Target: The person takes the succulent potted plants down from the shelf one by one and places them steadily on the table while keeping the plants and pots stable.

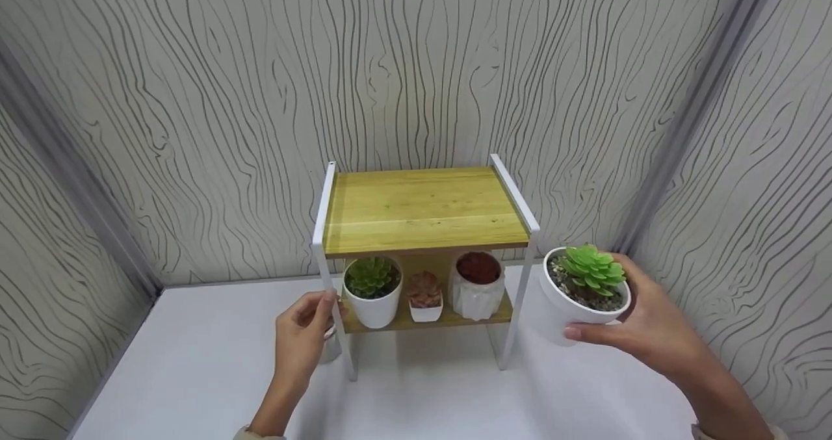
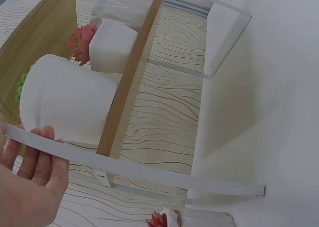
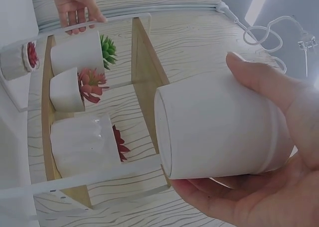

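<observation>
My right hand [image 1: 656,323] grips a white pot with a green succulent [image 1: 582,281] in gravel, raised to the right of a small two-tier shelf [image 1: 426,206]. In the right wrist view the thumb and fingers wrap round the white pot [image 3: 219,125]. My left hand [image 1: 302,336] holds the shelf's left front post [image 2: 134,170], fingers behind the white metal and thumb on its near side. On the lower tier stand a green succulent in a white pot [image 1: 372,290], a small square pot with a pink succulent [image 1: 426,297] and a ridged white pot with a red plant [image 1: 478,285].
Another small pot with a red succulent [image 2: 199,218] stands beside the shelf's left leg, partly behind my left hand in the head view. The white table [image 1: 195,349] meets wood-grain patterned walls [image 1: 416,69]. A white cable [image 3: 269,33] shows in the right wrist view.
</observation>
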{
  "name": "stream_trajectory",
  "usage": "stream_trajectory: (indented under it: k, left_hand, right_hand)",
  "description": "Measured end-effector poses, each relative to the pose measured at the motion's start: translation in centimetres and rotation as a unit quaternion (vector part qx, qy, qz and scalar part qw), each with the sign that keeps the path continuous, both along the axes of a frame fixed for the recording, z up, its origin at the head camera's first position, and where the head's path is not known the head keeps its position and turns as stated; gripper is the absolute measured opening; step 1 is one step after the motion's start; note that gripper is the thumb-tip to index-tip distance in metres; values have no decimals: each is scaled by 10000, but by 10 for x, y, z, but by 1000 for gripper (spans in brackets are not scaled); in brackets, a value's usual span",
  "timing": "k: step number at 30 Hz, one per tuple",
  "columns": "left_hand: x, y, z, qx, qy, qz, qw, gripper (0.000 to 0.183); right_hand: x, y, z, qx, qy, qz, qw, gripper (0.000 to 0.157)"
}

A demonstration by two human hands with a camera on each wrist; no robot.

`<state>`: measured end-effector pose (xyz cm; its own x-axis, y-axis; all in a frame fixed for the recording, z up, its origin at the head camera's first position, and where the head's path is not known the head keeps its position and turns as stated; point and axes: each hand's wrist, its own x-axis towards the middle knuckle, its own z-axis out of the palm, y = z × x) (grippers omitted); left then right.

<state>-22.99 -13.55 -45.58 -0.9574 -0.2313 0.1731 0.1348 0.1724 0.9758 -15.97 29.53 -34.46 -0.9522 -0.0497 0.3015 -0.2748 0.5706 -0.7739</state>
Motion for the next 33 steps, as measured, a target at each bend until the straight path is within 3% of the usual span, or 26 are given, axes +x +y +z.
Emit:
stream_trajectory:
  k: [33]
  left_hand:
    - [3,2,1,-12,-102,33,9999,33]
  right_hand:
    - [-14,22,-21,321,90,-569,9978,93]
